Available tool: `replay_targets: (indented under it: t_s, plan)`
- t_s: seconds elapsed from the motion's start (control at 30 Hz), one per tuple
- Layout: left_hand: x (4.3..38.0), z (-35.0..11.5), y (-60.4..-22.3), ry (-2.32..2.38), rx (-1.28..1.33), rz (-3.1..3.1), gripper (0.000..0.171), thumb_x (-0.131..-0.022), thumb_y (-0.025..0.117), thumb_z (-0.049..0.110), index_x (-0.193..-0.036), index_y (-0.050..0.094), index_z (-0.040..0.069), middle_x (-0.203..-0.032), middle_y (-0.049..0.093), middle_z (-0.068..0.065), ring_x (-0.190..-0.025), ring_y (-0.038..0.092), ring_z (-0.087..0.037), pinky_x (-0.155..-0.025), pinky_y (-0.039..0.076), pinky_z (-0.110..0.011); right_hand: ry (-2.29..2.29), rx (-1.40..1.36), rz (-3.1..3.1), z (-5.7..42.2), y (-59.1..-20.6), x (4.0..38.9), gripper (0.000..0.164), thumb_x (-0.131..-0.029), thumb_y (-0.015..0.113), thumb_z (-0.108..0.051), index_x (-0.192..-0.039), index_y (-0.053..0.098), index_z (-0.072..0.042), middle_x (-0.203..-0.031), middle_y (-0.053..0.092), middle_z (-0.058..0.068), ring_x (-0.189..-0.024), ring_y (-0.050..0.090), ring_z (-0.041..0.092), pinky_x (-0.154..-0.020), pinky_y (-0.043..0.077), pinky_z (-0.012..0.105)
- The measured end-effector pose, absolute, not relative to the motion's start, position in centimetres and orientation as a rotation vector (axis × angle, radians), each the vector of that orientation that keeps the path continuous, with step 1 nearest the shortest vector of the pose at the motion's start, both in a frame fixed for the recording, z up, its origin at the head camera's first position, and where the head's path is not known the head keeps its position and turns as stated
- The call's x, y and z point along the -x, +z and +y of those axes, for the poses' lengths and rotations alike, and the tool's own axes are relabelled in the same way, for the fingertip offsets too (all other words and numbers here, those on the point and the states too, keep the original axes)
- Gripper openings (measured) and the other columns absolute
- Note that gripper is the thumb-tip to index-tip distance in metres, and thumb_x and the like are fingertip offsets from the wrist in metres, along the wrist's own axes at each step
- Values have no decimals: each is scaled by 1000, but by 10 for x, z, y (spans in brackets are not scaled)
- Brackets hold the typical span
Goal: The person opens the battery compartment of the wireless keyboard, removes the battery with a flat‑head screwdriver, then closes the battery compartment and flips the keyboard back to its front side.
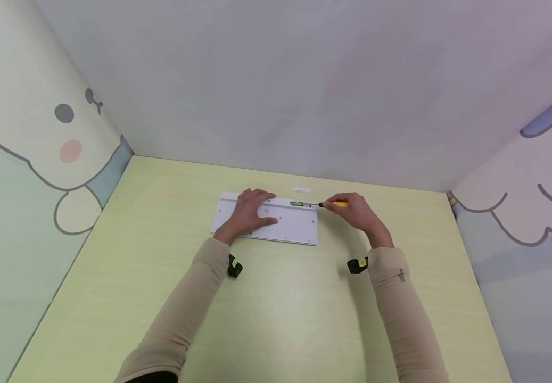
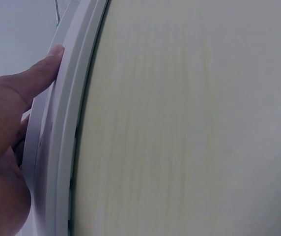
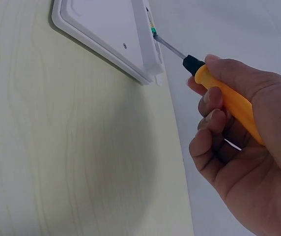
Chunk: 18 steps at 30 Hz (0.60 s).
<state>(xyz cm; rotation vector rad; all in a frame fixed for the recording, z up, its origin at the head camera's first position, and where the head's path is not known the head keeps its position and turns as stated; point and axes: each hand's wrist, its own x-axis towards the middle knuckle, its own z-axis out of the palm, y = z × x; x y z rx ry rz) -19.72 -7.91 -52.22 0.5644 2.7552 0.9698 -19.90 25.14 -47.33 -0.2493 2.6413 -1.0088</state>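
A white keyboard (image 1: 292,229) lies with its underside up on the table, small screws dotted over it. My left hand (image 1: 248,211) rests on its left half, fingers and thumb spread; the left wrist view has the thumb (image 2: 44,71) along the keyboard's edge. In my right hand (image 1: 358,213) I grip a screwdriver with an orange-yellow handle (image 3: 234,104) and black collar. Its metal shaft (image 3: 171,46) reaches into the open battery slot at the keyboard's far right, its tip right at a green battery (image 3: 153,30).
A small white cover strip (image 1: 302,189) lies on the table just beyond the keyboard. The pale wood table (image 1: 161,255) meets a grey wall (image 1: 276,106) behind, with cartoon-patterned panels on both sides. Black wrist cameras (image 1: 357,265) sit below each hand.
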Motion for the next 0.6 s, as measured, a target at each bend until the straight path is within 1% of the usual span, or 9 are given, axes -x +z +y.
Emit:
replay_targets:
  t_s: [0.1, 0.27, 0.33, 0.5, 0.6]
  plan:
    - [198, -80, -522, 979, -568, 2754, 72, -86, 81, 43, -147, 53, 19, -148, 54, -7, -147, 42, -29, -135, 7, -47, -1007, 247, 2641, 251, -473, 198, 40, -99, 64, -45, -120, 73, -13, -118, 72, 12, -97, 61, 26, -83, 51, 32]
    - [198, -80, -526, 973, -578, 2758, 72, -86, 81, 44, -147, 52, 20, -148, 55, -6, -146, 43, -27, -135, 7, -45, -974, 262, 2683, 253, -474, 197, 40, -98, 65, -48, -119, 74, -15, -122, 71, 10, -101, 60, 26, -85, 49, 33]
    - [198, -80, -526, 973, -576, 2758, 72, -86, 81, 43, -148, 52, 20, -148, 54, -6, -147, 42, -27, -135, 7, -45, -960, 279, 2705, 253, -472, 196, 39, -97, 66, -47, -118, 74, -15, -123, 71, 9, -102, 60, 26, -86, 49, 33]
    - [198, -80, -525, 970, -561, 2754, 73, -86, 81, 44, -148, 52, 21, -149, 53, -6, -148, 41, -27, -135, 5, -45, -941, 339, 2741, 254, -464, 196, 31, -97, 69, -41, -115, 75, -17, -118, 72, 9, -97, 59, 26, -83, 49, 33]
    - [198, -80, -524, 974, -556, 2751, 72, -86, 81, 44, -148, 52, 21, -149, 53, -5, -149, 40, -27, -135, 5, -45, -931, 365, 2752, 254, -461, 196, 28, -97, 69, -37, -117, 73, -18, -119, 71, 9, -98, 59, 26, -85, 50, 35]
